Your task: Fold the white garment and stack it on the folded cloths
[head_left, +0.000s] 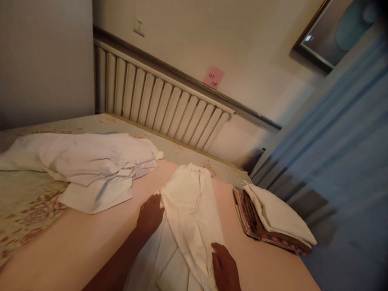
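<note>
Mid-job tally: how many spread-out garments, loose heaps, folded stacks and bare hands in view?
Spread-out white garment: 1
Loose white heap: 1
Folded stack: 1
Bare hands: 2 (left hand, right hand)
Total: 5

The lower edge cut off the white garment (190, 202) and the right hand (224, 266); the left edge, the clothing heap (87, 157); the top edge, the framed picture (339, 36). Writing on the pink note (213, 77) was illegibly small.
</note>
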A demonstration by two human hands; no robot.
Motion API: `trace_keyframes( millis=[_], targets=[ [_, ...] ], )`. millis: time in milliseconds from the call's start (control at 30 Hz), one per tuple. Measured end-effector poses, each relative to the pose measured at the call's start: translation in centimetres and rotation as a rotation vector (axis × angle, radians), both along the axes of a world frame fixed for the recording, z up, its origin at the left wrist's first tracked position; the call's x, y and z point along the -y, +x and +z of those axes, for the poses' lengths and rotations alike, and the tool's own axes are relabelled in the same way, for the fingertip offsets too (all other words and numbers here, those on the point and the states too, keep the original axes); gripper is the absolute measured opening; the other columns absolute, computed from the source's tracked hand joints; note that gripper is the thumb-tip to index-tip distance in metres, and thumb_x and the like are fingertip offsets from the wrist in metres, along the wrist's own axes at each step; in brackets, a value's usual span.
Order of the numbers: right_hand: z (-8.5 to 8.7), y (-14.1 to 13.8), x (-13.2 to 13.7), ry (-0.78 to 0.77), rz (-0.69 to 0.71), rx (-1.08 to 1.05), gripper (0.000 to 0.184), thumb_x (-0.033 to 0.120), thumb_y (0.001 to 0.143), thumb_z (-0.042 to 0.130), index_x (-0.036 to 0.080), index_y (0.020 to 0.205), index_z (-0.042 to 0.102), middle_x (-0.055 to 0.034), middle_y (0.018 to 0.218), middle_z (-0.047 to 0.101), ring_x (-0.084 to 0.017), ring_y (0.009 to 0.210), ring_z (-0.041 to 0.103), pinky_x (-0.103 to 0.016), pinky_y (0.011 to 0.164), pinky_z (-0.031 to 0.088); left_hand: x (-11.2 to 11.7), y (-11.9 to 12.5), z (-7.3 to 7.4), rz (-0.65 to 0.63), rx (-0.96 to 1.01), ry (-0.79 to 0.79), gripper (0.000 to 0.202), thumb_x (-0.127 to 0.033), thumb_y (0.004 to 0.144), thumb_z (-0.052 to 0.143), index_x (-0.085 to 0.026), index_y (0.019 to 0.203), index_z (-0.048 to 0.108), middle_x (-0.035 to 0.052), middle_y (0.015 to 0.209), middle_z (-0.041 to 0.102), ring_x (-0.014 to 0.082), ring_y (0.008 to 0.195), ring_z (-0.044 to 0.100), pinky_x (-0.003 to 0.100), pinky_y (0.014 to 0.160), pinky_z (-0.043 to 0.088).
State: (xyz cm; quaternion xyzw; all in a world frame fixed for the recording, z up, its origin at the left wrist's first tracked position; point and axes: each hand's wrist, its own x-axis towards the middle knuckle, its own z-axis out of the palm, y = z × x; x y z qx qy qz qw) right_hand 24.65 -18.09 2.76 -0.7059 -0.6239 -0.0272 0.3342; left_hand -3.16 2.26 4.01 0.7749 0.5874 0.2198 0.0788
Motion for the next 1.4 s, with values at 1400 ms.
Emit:
trace_keyframes(
  millis=[1400],
  targets=[
    [6.7,-6.9,-41.9,-0.554,-0.142,-0.811,0.036,0.037,0.093,0.059,0.018,0.124,0.055,-0.0082,0.122,0.058,-0.021,0.102,0.061,-0.042,0.086,0.054,1.2,-0.2,1.3,0.0,0.047,-0.192,0.056,-0.019,0.085,0.04,-0.012,0.14,0.047,0.0118,0.147,0.047,0.026,0.138,0.039,0.045,0.113,0.033]
  ],
)
